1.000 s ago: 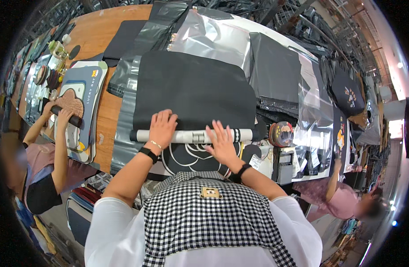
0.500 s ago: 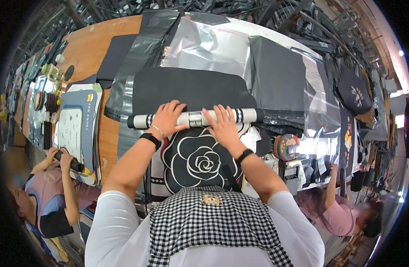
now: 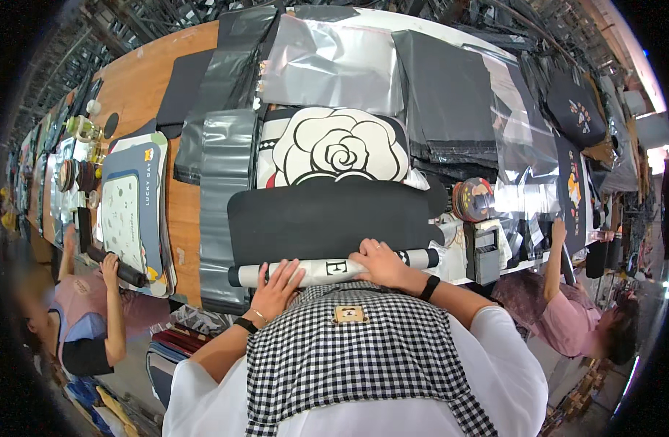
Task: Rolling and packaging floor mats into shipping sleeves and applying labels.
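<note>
A partly rolled floor mat lies black backing up on the table, with its rolled white end against my apron. My left hand grips the left part of this roll, fingers spread over its top. Nearer the right end, my right hand is bent over the roll with its fingers close together. My palms and thumbs are mostly hidden. Just beyond the black backing, another mat with a large white flower shows; its near part is covered.
Clear plastic bags and dark sheets lie at the back. Stacked grey mats are at left, beside a co-worker's hand on a dark roll. Round coasters and a grey box stand right, near another co-worker's arm.
Both hands have come toward my body, drawing the rolled mat with them. The white flower beyond it is now uncovered, while the black rose part near me is now hidden.
</note>
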A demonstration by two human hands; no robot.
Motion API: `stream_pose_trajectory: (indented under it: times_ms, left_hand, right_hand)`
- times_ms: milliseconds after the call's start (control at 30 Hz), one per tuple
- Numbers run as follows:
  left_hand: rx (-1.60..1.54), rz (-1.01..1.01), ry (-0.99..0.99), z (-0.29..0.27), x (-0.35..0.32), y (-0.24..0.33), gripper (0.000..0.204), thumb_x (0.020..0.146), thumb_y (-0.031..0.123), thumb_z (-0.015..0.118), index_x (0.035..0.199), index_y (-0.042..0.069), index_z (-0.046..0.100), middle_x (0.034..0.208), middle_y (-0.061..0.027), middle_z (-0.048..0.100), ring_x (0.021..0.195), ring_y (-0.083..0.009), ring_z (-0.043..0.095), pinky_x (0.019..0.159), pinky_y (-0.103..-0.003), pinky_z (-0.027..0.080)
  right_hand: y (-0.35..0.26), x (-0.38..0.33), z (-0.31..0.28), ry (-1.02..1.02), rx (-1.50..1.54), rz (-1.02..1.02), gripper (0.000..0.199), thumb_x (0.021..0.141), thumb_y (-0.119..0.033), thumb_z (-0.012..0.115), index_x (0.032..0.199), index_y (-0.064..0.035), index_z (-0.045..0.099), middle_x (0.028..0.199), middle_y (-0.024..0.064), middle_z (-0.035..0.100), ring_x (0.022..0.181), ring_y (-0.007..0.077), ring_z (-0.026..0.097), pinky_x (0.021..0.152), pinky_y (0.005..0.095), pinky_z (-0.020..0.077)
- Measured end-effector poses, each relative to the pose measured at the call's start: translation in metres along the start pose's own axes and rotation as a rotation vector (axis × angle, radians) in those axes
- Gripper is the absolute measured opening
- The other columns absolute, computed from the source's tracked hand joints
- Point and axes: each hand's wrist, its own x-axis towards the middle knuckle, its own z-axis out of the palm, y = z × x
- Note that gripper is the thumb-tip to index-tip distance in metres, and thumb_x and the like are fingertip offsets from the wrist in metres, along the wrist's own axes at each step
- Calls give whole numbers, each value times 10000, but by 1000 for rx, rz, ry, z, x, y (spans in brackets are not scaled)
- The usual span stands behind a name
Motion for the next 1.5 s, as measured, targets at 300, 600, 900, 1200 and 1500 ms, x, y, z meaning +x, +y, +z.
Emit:
stream_pose_trajectory:
  times_ms: [300,600,900,1200,1500]
  left_hand:
    - [206,-173,216,-47,155,-71,618,1003,382,653,1581,208,520,1644,-90,457,1548,-284,377,1278,-677,167]
    - [-14,170,-6,-54,167,-30,702,803,359,854,1384,64,592,1275,-115,595,1173,-332,573,1002,-474,466]
    - [-142,163,-66,-33,137,-8,718,855,447,784,1443,82,594,1339,-109,607,1216,-290,568,1062,-484,397]
    - [-169,199,-44,-8,129,-24,614,960,514,686,1419,108,647,1342,-81,640,1165,-274,600,1012,-465,424]
    - [-212,194,-23,-5,135,-30,598,952,504,725,1438,168,632,1320,-16,666,1159,-199,636,1016,-400,446]
  right_hand:
    - [-26,16,-13,518,-349,26,731,899,-285,770,1559,-92,522,1417,186,553,1338,365,531,1162,558,368]
    - [20,47,-25,361,-499,-35,487,899,-240,720,1362,-118,632,1143,87,630,1082,268,629,904,460,445]
    - [88,63,-97,-165,474,-113,289,961,-284,684,986,-13,781,957,168,775,801,322,736,745,433,576]
    - [252,270,-237,488,145,200,176,912,-221,739,990,-65,724,962,132,747,913,320,704,798,455,543]
    - [294,385,-212,429,40,119,281,793,-337,863,855,-125,689,865,68,694,850,286,683,714,454,523]
